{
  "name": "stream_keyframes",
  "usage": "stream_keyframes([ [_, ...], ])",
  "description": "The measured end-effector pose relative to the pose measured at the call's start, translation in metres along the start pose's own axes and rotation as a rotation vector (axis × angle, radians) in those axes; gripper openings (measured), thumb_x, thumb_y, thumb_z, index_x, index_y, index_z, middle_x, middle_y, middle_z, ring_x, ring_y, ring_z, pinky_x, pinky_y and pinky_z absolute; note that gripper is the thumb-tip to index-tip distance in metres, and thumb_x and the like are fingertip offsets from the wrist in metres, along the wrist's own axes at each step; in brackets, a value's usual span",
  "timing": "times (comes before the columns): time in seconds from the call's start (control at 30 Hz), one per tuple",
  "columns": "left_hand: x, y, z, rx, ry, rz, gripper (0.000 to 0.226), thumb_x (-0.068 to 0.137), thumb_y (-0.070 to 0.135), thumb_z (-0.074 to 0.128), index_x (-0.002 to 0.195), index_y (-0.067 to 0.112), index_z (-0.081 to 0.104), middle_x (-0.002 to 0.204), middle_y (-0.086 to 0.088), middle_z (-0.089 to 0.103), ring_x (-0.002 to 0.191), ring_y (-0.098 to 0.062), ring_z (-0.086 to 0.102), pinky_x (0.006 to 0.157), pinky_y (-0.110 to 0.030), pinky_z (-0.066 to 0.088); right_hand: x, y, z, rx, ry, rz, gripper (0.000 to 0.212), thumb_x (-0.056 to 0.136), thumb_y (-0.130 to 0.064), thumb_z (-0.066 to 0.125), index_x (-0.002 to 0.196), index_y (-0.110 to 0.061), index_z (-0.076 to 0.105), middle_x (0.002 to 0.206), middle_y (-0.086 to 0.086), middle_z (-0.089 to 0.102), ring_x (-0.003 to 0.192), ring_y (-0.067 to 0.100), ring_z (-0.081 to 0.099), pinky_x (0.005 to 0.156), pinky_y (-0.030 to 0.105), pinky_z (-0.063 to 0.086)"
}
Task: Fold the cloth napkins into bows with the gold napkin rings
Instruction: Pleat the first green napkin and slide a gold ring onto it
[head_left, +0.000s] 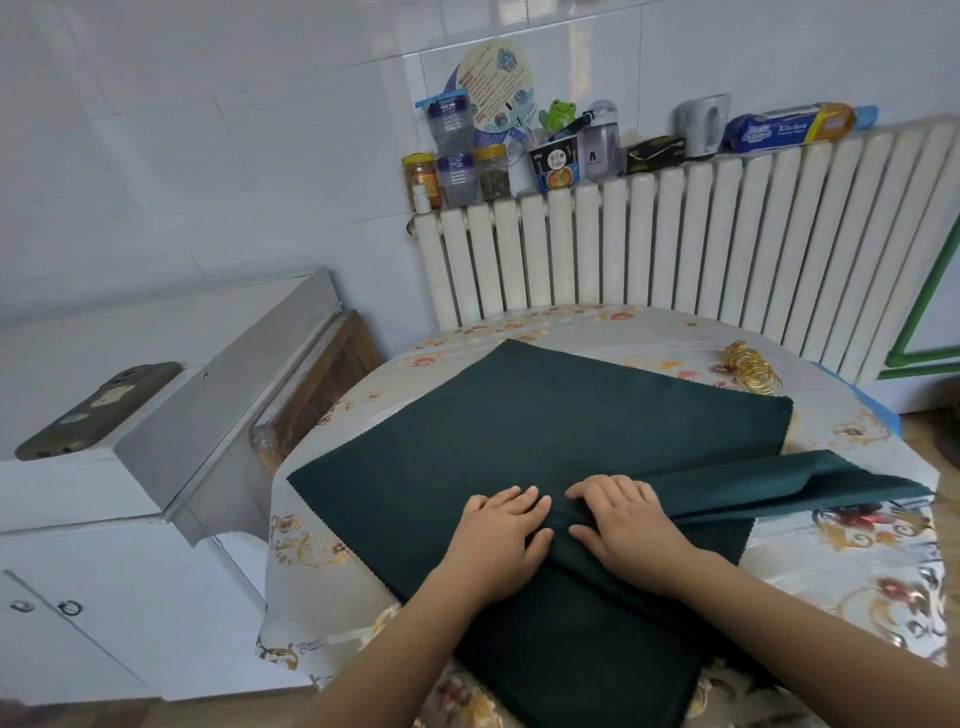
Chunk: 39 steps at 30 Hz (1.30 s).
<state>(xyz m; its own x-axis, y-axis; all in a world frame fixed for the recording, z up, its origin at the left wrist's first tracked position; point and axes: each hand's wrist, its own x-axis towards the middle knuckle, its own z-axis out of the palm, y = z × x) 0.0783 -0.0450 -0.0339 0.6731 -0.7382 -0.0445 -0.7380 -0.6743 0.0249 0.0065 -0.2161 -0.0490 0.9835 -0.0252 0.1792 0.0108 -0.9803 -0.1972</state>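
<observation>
No bow is finished yet, as far as this view shows; the work looks to be at its first fold. One dark green cloth napkin (519, 441) lies spread flat over the middle of the bench (857, 561), which wears a floral cover, and its right-hand portion is drawn in toward the centre, so that a loose flap trails off to the right edge. More green cloth hangs over the near edge; whether that is the same napkin or a stack beneath it, I cannot tell.

Both hands rest on the fabric at the near centre. The left hand (501, 535) lies flat, fingers (519, 501) straight and pressing the cloth down. The right hand (626, 525) sits just beside it on the gathered fold, its fingers bent a little at the tips; they seem to press rather than pinch, though the grip is not plain.

The gold napkin rings (750, 366) lie in a loose heap at the far right of the bench, well apart from the hands and untouched. Pleating, ringing and fanning out all appear still to come.
</observation>
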Motion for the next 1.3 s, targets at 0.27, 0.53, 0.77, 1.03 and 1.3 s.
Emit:
stream_keyframes([
  [0.27, 0.022, 0.008, -0.021, 0.208, -0.108, 0.012, 0.051, 0.091, 0.049, 0.035, 0.126, 0.017, 0.055, 0.124, -0.004, 0.059, 0.115, -0.022, 0.052, 0.102, -0.038, 0.024, 0.025, 0.042, -0.049, -0.065, -0.240, 0.361, 0.046, 0.086, -0.052, 0.055, 0.124, -0.026, 0.050, 0.128, -0.001, 0.051, 0.122, 0.025, 0.045, 0.102, 0.039, 0.031],
  [0.53, 0.033, 0.014, -0.035, 0.220, -0.158, 0.018, 0.040, 0.088, 0.045, 0.044, 0.101, 0.015, 0.066, 0.087, -0.001, 0.060, 0.092, -0.022, 0.056, 0.097, -0.038, 0.023, 0.039, 0.051, -0.073, 0.043, -0.482, 0.467, 0.048, 0.072, -0.057, 0.070, 0.063, -0.018, 0.043, 0.068, -0.003, 0.047, 0.077, 0.023, 0.052, 0.069, 0.032, 0.040],
  [0.77, 0.036, 0.010, -0.032, 0.218, -0.164, 0.015, 0.042, 0.089, 0.048, 0.043, 0.107, 0.017, 0.065, 0.097, -0.002, 0.064, 0.096, -0.022, 0.056, 0.097, -0.039, 0.024, 0.041, 0.029, -0.065, 0.128, -0.277, 0.433, 0.023, 0.074, -0.021, 0.073, 0.085, -0.016, 0.053, 0.095, 0.002, 0.061, 0.090, 0.022, 0.058, 0.071, 0.033, 0.048],
  [1.03, 0.031, 0.004, -0.035, -0.016, -0.183, 0.025, 0.046, 0.090, 0.046, 0.054, 0.127, 0.019, 0.058, 0.121, -0.008, 0.046, 0.117, -0.025, 0.035, 0.102, -0.039, 0.032, 0.031, 0.009, -0.071, 0.798, -0.321, 0.609, 0.013, 0.084, -0.014, 0.067, 0.092, -0.004, 0.067, 0.064, 0.005, 0.051, 0.041, 0.009, 0.046, 0.037, 0.015, 0.037],
  [1.3, 0.031, -0.011, -0.040, -0.469, -0.285, -0.194, 0.039, 0.094, 0.050, 0.038, 0.086, 0.018, 0.059, 0.092, 0.001, 0.055, 0.092, -0.019, 0.055, 0.092, -0.034, 0.042, 0.012, 0.009, -0.047, 1.196, -0.249, 0.610, 0.018, 0.085, 0.009, 0.054, 0.098, -0.003, 0.056, 0.079, 0.009, 0.067, 0.064, 0.014, 0.060, 0.054, 0.018, 0.051],
])
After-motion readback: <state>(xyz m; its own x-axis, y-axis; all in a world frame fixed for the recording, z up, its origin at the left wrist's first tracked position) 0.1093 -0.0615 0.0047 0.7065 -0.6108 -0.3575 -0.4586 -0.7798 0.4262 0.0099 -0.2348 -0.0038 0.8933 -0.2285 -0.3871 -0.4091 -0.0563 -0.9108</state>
